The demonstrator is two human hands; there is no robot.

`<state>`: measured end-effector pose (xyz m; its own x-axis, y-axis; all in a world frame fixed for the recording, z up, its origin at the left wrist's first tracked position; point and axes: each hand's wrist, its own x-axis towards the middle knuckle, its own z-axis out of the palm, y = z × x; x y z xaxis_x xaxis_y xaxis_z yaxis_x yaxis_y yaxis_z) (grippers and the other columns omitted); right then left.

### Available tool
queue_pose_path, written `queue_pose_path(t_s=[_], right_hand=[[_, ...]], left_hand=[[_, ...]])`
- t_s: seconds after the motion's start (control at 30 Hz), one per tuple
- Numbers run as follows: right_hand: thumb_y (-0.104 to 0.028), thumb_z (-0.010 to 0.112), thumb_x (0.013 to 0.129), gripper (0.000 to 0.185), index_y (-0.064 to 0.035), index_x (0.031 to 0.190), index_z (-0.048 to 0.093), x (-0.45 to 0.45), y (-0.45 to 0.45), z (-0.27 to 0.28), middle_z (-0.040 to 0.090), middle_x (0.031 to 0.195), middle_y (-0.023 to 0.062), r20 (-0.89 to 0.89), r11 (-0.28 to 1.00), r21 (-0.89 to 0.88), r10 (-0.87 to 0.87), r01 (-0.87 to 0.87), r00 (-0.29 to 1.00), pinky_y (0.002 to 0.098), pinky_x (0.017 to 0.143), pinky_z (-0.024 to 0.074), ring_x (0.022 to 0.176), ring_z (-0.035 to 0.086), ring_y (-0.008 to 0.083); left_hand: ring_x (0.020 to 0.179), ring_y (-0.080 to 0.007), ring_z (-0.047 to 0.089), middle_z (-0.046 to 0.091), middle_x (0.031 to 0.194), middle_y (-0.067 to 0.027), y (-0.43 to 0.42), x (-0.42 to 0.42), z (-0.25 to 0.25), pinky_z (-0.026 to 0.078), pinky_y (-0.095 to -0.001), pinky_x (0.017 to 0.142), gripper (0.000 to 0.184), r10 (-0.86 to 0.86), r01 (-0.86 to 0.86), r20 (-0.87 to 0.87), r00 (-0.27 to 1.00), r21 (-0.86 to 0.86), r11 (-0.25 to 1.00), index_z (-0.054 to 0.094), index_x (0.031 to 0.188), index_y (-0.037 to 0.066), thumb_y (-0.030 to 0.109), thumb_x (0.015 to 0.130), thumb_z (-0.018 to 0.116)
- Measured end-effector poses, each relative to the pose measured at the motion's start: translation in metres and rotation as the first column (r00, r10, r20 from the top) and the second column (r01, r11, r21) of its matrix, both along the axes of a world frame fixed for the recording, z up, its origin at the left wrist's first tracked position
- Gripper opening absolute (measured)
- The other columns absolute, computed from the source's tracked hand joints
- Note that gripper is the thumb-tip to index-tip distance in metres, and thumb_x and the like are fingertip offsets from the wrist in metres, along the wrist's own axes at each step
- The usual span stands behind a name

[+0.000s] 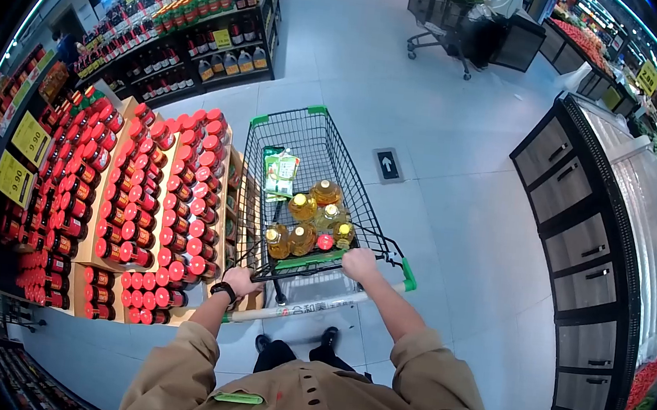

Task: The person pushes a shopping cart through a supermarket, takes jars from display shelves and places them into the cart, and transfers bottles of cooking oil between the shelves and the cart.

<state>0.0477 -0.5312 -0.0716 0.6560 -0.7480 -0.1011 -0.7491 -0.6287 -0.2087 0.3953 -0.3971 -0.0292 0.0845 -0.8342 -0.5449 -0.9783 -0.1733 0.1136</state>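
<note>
The left arm and the right arm both reach forward from the body, with brown sleeves raised so that the forearms are bare. The left hand has its fingers curled in a grip, and a dark band goes around its wrist. The right hand is also closed, a little farther forward. Below, two dark shoes are apart from each other.
</note>
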Motion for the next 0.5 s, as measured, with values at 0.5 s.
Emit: queue_pose_path(t_s=[0.5], right_hand=[[-0.024, 0.077, 0.068, 0.015, -0.0102, 0.066, 0.072, 0.032, -0.043, -0.006, 0.071, 0.075, 0.0108, -0.036, 0.999, -0.031, 0.026, -0.027, 0.999, 0.042, 0.065, 0.0568, 0.071, 0.071, 0.0298]], left_hand=[[0.082, -0.0376, 0.069, 0.07, 0.083, -0.0212, -0.029, 0.032, -0.01, 0.055, -0.0474, 0.079, 0.039, 0.017, -0.019, -0.018, 1.0, -0.112, 0.994, 0.072, 0.084, 0.005, 0.042, 0.078, 0.062]])
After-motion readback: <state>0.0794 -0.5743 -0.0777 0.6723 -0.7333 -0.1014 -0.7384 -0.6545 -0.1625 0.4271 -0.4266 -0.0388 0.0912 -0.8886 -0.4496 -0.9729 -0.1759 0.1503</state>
